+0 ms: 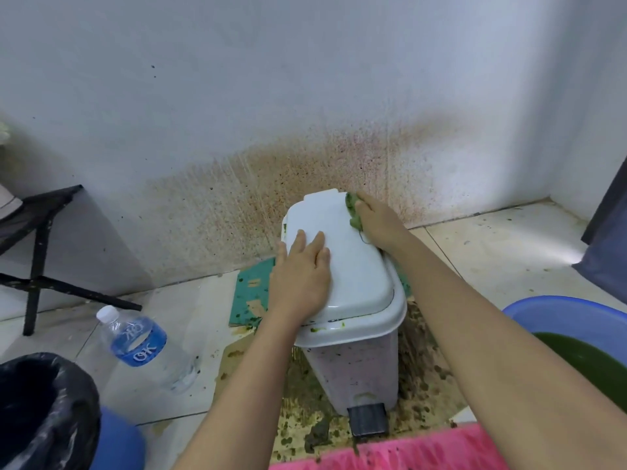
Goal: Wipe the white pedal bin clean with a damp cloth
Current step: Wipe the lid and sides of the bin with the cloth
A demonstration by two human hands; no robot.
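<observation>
A clear plastic water bottle (146, 347) on the tiled floor (176, 300) carried a blue wraparound label (139, 341) printed with the letters "OK" in bold white. A second white mark of similar shape sat higher on the same label, nearer the white cap (107, 313), but it was too distorted by the bottle's curve to be read with certainty.
</observation>
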